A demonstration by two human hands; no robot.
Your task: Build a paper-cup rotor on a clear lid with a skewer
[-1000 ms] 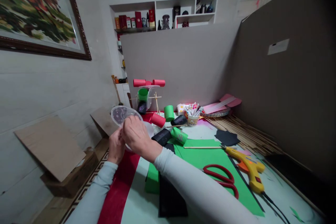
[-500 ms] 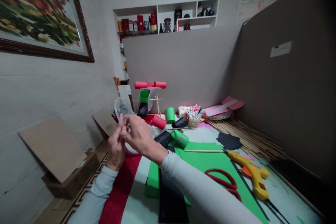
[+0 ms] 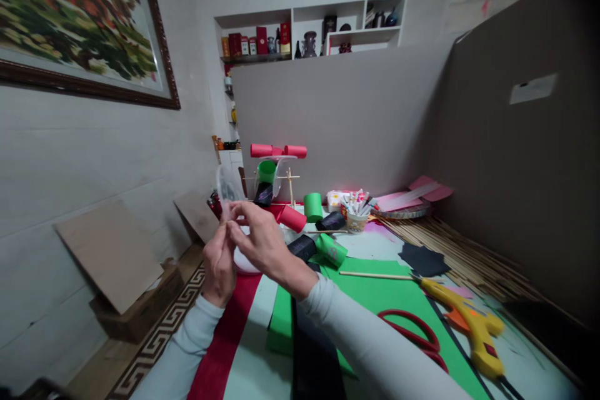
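A clear, round plastic lid (image 3: 228,184) is held up on its edge above the left side of the table. My left hand (image 3: 219,265) is closed, pinching the lid's lower rim from below. My right hand (image 3: 263,244) is closed at the same spot, its thumb and fingertips touching the rim; the exact contact is partly hidden by the fingers. Behind the hands, a red paper tube (image 3: 292,219) lies beside black paper tubes (image 3: 302,248). Part of a round white piece (image 3: 245,264) shows beneath my right hand.
Behind stands a stick frame (image 3: 290,184) with paper tubes and clear discs. Green sheets (image 3: 375,290) carry red-handled scissors (image 3: 417,331) and a yellow glue gun (image 3: 469,319). A tub of markers (image 3: 357,219), long thin sticks (image 3: 435,244) and grey panels (image 3: 347,119) border the table.
The camera view has swung slightly left, so the scene sits further right. The lid has turned more edge-on, while both hands stay on its rim.
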